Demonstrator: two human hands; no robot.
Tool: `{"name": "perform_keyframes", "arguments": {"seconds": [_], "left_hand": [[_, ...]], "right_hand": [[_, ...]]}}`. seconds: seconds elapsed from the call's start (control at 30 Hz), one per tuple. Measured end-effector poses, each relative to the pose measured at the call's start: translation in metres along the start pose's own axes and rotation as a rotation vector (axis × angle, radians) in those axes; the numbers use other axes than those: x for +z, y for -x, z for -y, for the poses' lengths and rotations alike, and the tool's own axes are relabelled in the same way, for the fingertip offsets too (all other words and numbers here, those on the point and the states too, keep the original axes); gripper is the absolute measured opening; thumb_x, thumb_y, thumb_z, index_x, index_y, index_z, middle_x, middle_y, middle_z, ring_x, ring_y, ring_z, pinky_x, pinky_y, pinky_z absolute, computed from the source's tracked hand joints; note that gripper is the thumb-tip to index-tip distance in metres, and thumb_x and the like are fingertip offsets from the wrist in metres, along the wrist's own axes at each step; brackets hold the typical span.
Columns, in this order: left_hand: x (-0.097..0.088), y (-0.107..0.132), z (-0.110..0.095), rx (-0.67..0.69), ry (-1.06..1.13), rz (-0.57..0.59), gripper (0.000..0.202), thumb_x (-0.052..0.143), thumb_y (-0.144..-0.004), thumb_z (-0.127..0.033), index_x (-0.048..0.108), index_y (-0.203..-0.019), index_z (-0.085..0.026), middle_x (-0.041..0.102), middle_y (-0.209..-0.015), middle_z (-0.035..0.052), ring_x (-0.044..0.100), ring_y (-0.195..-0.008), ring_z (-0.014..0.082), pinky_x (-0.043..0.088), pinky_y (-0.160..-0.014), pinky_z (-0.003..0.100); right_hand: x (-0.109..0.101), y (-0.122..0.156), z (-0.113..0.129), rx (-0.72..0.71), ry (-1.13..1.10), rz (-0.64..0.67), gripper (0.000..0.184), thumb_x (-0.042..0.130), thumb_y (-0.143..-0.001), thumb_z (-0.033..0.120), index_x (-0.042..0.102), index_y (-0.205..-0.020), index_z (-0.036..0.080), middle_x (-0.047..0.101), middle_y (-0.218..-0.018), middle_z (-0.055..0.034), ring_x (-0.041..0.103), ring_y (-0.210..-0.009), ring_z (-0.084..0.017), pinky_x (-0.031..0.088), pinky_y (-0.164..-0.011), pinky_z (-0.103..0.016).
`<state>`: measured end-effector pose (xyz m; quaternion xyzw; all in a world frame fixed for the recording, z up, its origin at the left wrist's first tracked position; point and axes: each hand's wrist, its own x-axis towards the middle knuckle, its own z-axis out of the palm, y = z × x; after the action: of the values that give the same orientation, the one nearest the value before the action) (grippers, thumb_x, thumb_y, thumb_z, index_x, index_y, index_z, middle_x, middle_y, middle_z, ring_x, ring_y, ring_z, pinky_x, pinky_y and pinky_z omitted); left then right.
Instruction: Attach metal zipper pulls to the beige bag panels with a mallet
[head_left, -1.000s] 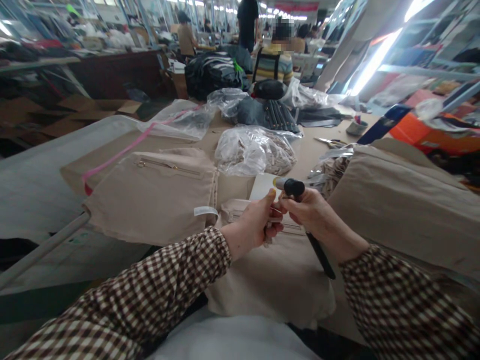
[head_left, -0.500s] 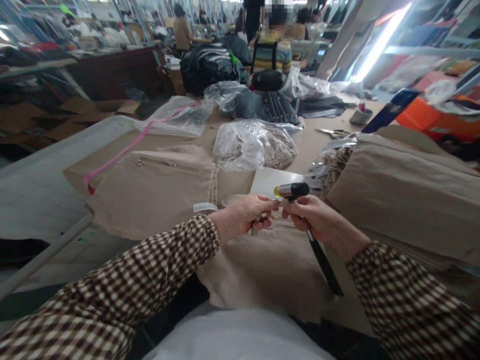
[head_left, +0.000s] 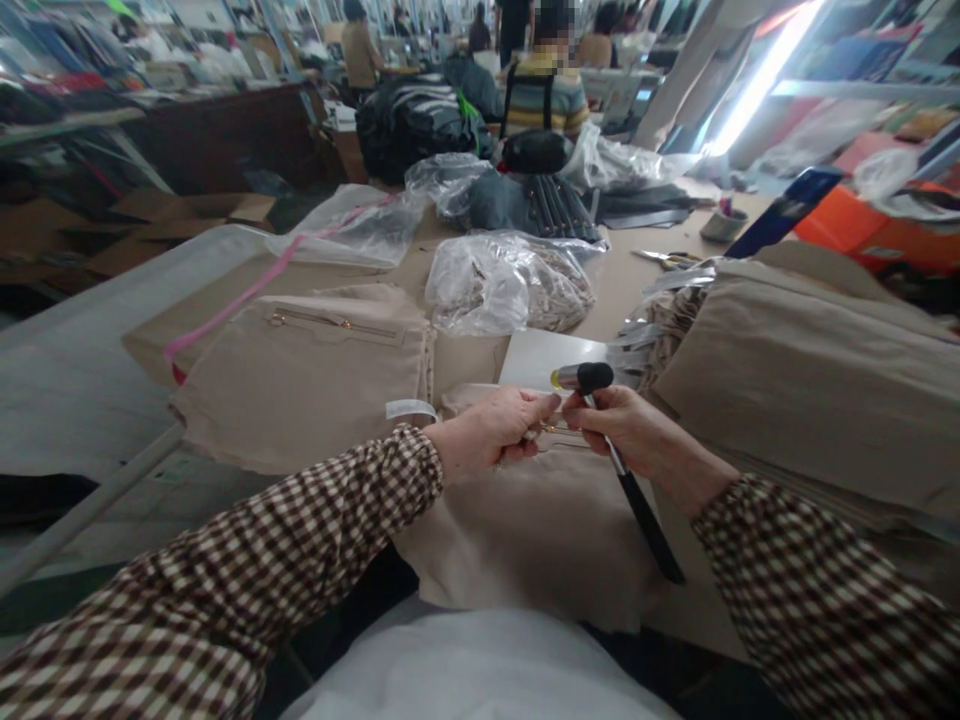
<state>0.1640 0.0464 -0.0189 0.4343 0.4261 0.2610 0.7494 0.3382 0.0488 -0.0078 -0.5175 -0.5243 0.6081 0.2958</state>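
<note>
A beige fabric piece (head_left: 532, 540) with a gold-coloured zipper near its far edge lies in front of me. Over that zipper my left hand (head_left: 510, 425) is closed in a pinch; what its fingertips grip is too small to make out. Close beside it, almost touching, my right hand (head_left: 619, 425) holds a small hammer (head_left: 646, 525) near its head. The hammer has a black face, a yellow face and a black handle slanting down toward me. Thumb and forefinger of the right hand also meet at the left fingertips.
Left lies a stack of zippered beige pieces (head_left: 322, 385); right, a tall pile of beige fabric (head_left: 817, 380). Beyond my hands are a white board (head_left: 551, 350), a clear plastic bag (head_left: 510, 285), scissors (head_left: 667, 260) and a blue bar-like object (head_left: 784, 212). A person (head_left: 551, 95) sits further back.
My hands stay close together over the zipper, with the hammer still in the right. The left fingers have turned slightly, and the hammer head has shifted a little. The view has tilted slightly.
</note>
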Motion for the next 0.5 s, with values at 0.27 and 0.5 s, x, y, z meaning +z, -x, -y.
{"name": "perform_keyframes", "arguments": {"seconds": [0.27, 0.5], "left_hand": [[-0.012, -0.009, -0.005, -0.138, -0.023, 0.125, 0.044, 0.075, -0.066, -0.055, 0.060, -0.082, -0.017, 0.035, -0.048, -0.0086, 0.029, -0.033, 0.0039, 0.027, -0.034, 0.018], [-0.019, -0.019, -0.004, -0.171, -0.137, -0.113, 0.029, 0.082, -0.059, -0.034, 0.062, -0.071, -0.016, 0.045, -0.045, -0.0042, 0.037, -0.033, 0.0072, 0.019, -0.034, 0.018]], "right_hand": [[-0.001, -0.008, -0.007, 0.010, 0.038, -0.010, 0.026, 0.073, -0.060, 0.033, 0.061, -0.074, 0.016, 0.046, -0.050, 0.0063, 0.034, -0.038, -0.005, 0.024, -0.035, -0.019], [-0.005, -0.016, -0.014, 0.065, 0.070, 0.008, 0.028, 0.068, -0.067, 0.040, 0.061, -0.076, 0.015, 0.046, -0.048, 0.0052, 0.037, -0.040, -0.006, 0.026, -0.037, -0.018]]}}
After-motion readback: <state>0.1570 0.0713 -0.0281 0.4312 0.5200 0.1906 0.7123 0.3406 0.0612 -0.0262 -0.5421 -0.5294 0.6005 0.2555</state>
